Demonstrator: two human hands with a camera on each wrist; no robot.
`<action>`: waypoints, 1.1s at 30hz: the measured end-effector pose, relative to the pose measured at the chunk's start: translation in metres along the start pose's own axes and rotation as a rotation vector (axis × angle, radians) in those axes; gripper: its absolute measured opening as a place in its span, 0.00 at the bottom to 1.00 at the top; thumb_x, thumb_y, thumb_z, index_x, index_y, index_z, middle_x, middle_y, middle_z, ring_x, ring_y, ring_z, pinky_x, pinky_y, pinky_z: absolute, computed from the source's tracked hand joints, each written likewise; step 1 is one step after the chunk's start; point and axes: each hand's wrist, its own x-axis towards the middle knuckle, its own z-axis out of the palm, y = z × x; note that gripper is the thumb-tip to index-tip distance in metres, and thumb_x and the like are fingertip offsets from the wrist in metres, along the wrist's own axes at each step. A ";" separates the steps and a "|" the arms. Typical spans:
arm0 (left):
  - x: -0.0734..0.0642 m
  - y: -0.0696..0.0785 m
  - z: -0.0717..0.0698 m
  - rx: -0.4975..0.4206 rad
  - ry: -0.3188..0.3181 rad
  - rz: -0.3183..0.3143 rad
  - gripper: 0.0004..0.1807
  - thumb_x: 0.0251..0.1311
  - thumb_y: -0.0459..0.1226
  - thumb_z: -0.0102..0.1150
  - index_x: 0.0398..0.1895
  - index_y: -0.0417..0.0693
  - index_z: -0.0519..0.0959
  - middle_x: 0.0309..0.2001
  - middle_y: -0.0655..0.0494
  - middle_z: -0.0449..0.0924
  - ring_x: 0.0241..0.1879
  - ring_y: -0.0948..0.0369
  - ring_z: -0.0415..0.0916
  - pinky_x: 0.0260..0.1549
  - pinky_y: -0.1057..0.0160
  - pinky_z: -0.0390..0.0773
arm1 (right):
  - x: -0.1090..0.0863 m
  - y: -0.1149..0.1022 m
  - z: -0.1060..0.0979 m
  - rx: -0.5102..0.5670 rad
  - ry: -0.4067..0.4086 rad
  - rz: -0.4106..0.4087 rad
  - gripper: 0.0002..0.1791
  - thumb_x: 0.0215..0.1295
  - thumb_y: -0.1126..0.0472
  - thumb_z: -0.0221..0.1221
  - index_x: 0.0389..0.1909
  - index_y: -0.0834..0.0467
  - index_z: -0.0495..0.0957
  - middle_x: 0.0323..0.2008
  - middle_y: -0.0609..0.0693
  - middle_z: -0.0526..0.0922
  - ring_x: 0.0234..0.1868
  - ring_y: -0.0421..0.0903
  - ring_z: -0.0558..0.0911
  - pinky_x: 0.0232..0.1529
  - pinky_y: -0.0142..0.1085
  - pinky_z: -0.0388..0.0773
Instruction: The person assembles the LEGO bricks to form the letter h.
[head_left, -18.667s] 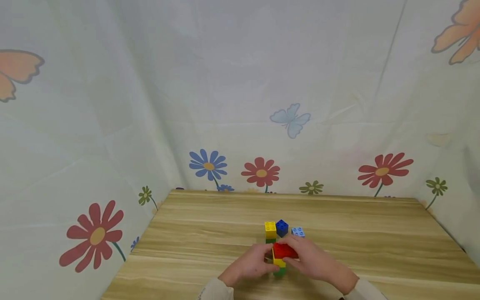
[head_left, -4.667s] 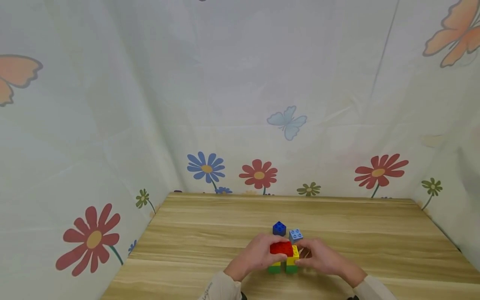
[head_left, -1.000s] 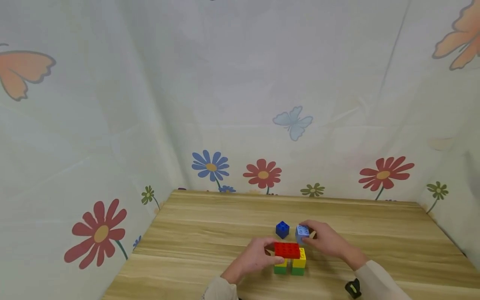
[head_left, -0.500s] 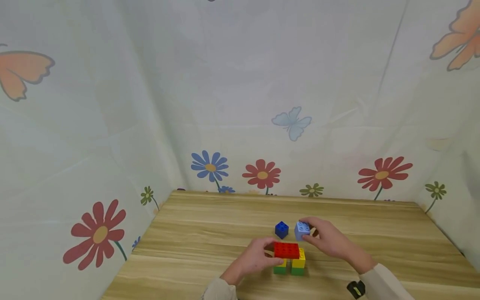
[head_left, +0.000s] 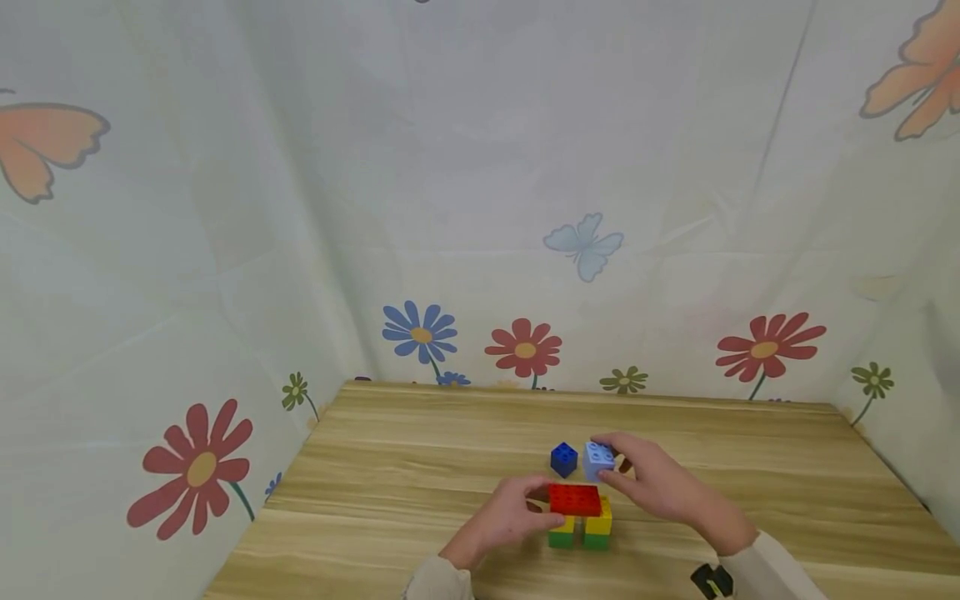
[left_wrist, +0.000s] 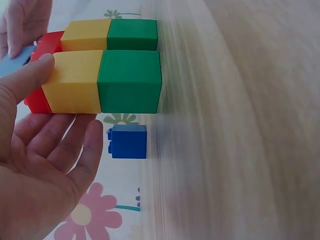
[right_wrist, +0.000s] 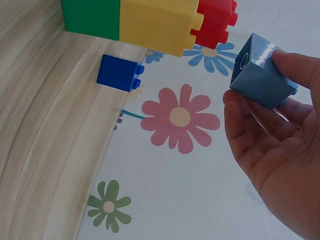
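One light-blue block (right_wrist: 261,79) (held), one red brick (head_left: 574,501)

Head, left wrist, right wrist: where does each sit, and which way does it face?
Head: on the head, facing forward and down at the table; left hand, right hand and sleeves show.
Left wrist: on that wrist, facing forward, turned sideways, at the stack; left hand and part of right hand show.
Right wrist: on that wrist, facing forward, turned sideways, at the light blue brick; only right hand shows.
Both wrist views share the stack and dark blue brick.
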 end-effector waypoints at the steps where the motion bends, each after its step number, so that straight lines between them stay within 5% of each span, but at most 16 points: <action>1: 0.000 0.000 0.000 -0.001 0.001 -0.003 0.16 0.55 0.42 0.67 0.47 0.59 0.80 0.41 0.68 0.80 0.41 0.67 0.76 0.40 0.66 0.77 | 0.000 -0.001 0.000 0.001 0.001 -0.005 0.26 0.66 0.53 0.58 0.60 0.62 0.68 0.49 0.46 0.76 0.40 0.40 0.75 0.40 0.32 0.77; 10: 0.000 0.001 -0.002 0.017 0.002 -0.029 0.16 0.55 0.44 0.67 0.48 0.61 0.80 0.41 0.69 0.80 0.41 0.67 0.77 0.44 0.62 0.76 | 0.000 -0.015 0.005 0.050 -0.033 -0.031 0.26 0.66 0.53 0.58 0.61 0.61 0.68 0.50 0.46 0.75 0.42 0.41 0.75 0.41 0.31 0.77; 24: 0.003 0.000 -0.002 0.030 -0.009 0.021 0.15 0.56 0.42 0.66 0.47 0.59 0.81 0.42 0.69 0.80 0.43 0.69 0.76 0.43 0.66 0.76 | 0.004 -0.025 0.016 0.072 -0.088 -0.023 0.26 0.64 0.49 0.59 0.60 0.57 0.69 0.51 0.45 0.74 0.42 0.41 0.75 0.42 0.40 0.79; 33: 0.003 -0.002 -0.002 0.027 -0.015 0.041 0.16 0.56 0.41 0.67 0.48 0.58 0.80 0.42 0.69 0.80 0.43 0.69 0.76 0.42 0.67 0.76 | 0.008 -0.018 0.027 0.054 -0.066 -0.086 0.25 0.65 0.53 0.59 0.60 0.58 0.69 0.47 0.43 0.76 0.40 0.39 0.75 0.39 0.31 0.77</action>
